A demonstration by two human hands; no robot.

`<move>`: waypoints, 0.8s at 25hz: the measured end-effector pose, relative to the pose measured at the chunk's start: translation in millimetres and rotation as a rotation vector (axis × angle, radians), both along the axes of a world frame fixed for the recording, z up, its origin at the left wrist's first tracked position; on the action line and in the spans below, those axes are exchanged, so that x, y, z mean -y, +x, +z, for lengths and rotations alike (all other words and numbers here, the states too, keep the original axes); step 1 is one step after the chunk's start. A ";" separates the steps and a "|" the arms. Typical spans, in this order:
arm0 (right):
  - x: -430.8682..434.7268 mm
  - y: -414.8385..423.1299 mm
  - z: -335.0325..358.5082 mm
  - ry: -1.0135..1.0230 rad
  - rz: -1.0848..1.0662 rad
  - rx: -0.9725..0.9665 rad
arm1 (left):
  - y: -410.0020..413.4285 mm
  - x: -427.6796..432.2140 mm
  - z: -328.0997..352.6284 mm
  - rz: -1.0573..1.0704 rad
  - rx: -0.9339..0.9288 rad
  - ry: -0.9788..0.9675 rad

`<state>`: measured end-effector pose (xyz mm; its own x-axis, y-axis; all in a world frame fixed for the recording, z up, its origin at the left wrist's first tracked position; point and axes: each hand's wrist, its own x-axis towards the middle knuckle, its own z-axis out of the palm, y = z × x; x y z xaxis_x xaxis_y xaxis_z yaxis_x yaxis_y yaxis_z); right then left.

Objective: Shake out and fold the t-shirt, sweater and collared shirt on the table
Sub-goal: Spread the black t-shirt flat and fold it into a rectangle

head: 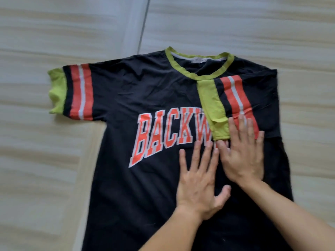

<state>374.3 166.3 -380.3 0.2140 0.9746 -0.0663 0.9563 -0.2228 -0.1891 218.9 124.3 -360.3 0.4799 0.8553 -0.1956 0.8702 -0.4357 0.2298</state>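
Pressing t-shirt [137,178] | L hand [198,180] + R hand [243,156] flat | sleeve [233,98] folded in

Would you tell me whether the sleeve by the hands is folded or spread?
Folded: the sleeve lies across the t-shirt chest, green cuff over the lettering, right hand flat on it.

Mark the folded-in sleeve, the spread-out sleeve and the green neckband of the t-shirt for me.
folded-in sleeve [235,98], head view, on its red and white stripes.
spread-out sleeve [81,91], head view, on its striped band.
green neckband [168,55], head view, on its upper left curve.
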 end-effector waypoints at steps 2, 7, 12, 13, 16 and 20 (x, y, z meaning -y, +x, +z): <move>-0.8 1.2 -1.4 0.014 -0.001 0.009 | -4.0 -0.7 2.0 -0.019 0.107 -0.017; -1.7 3.6 -1.6 0.027 -0.027 -0.012 | -109.5 -90.0 1.3 0.337 0.206 0.157; -3.8 14.9 -16.7 0.076 -0.042 -0.023 | -257.5 -211.8 18.5 0.934 -0.047 0.143; -4.5 17.8 -19.7 0.072 -0.029 -0.022 | -273.6 -222.0 23.5 1.095 -0.037 0.098; -5.6 21.2 -20.2 0.076 -0.009 -0.033 | -298.5 -241.6 30.8 1.400 0.118 0.008; -3.7 10.0 -11.1 0.079 -0.039 -0.011 | -305.3 -254.2 41.5 1.460 0.269 -0.089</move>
